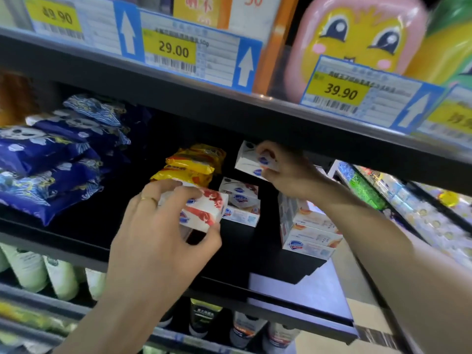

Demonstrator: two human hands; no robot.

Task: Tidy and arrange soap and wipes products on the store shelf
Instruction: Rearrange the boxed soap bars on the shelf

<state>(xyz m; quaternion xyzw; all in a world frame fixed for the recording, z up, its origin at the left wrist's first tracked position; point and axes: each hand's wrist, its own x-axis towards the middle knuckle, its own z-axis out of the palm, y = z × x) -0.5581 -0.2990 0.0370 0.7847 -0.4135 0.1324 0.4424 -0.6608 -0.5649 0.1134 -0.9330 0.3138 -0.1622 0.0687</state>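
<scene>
Far left on the black shelf (84, 233) we have the blue wipes packs (58, 159), piled in a loose, slanting heap. Next along, the yellow packs (191, 164) sit stacked toward the back. Just in front of them, our left hand (163, 231) has its fingers curled round a white soap box with red print (204, 213), thumb under its lower edge, a ring showing on one finger; the box is tilted and held clear of the shelf floor. Right behind it stands a short stack of white soap boxes (241, 205), just beside the held one. Up higher, our right hand (288, 172) pinches another white soap box (251, 159), fingers wrapped over its top, close under the shelf above. Below that wrist sits a taller stack of soap boxes with orange print (309, 233) near the shelf's right end. Overhead, yellow price tags (169, 51) line the upper rail.
</scene>
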